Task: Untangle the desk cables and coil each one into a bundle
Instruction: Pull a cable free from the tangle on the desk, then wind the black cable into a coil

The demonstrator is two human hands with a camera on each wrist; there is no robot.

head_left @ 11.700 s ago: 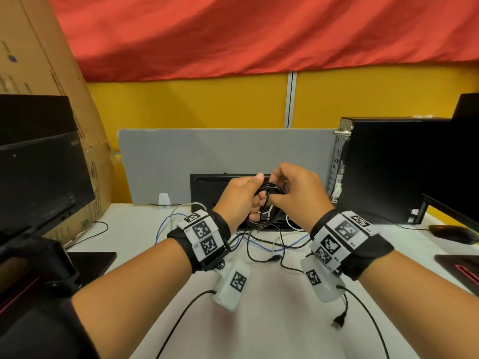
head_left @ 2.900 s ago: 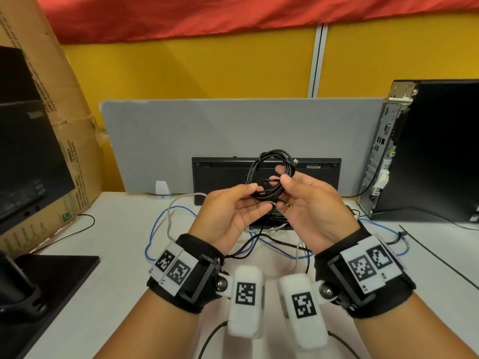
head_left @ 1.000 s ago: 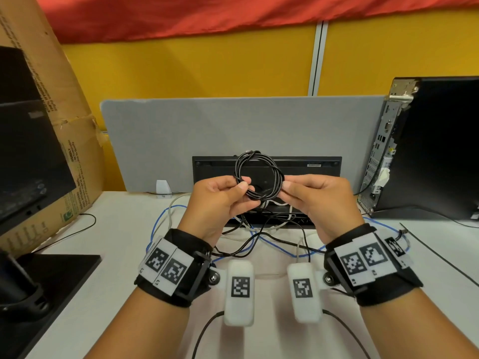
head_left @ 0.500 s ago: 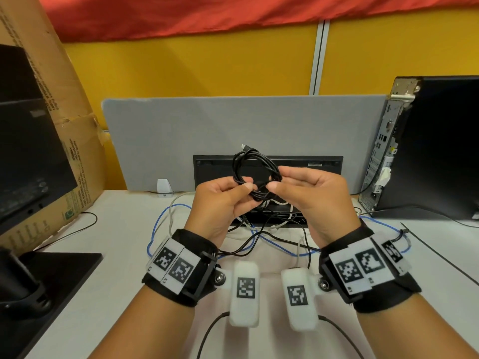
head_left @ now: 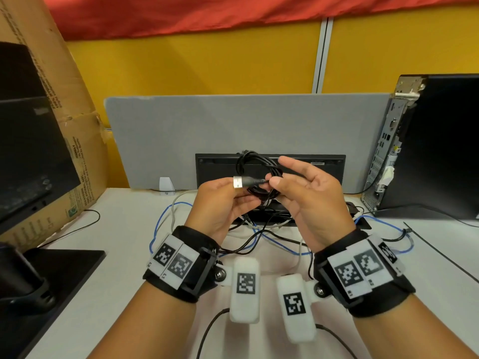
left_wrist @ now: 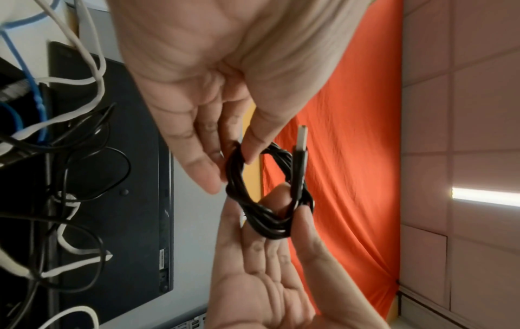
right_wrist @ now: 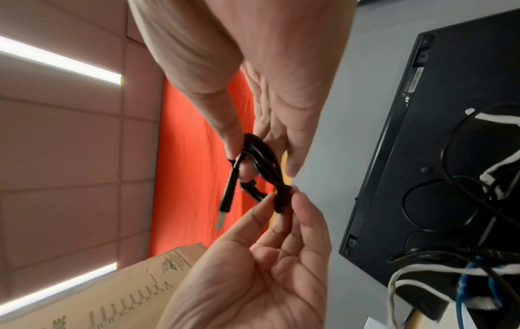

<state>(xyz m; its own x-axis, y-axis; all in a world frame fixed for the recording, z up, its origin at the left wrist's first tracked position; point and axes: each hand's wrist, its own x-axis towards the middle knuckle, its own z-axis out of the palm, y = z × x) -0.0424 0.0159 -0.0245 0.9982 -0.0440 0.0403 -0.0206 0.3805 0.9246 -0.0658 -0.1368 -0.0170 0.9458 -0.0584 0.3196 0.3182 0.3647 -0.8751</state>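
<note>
Left hand pinches near side of black cable coil, held above desk in front of upended keyboard; USB plug juts loose across coil toward left; right hand pinches coil's far side by thumb, other fingers spread. Risk: plug end untucked, coil may spring open if either pinch slackens; blue, white, black cables below remain tangled

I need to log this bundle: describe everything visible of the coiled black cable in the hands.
The black cable is thin, smooth and rubbery-looking, wound into a small coil of several loops. A USB plug with a silver metal tip on a black body sticks out leftward. It is held above the desk: the left hand pinches one side, the right hand the other.
</note>
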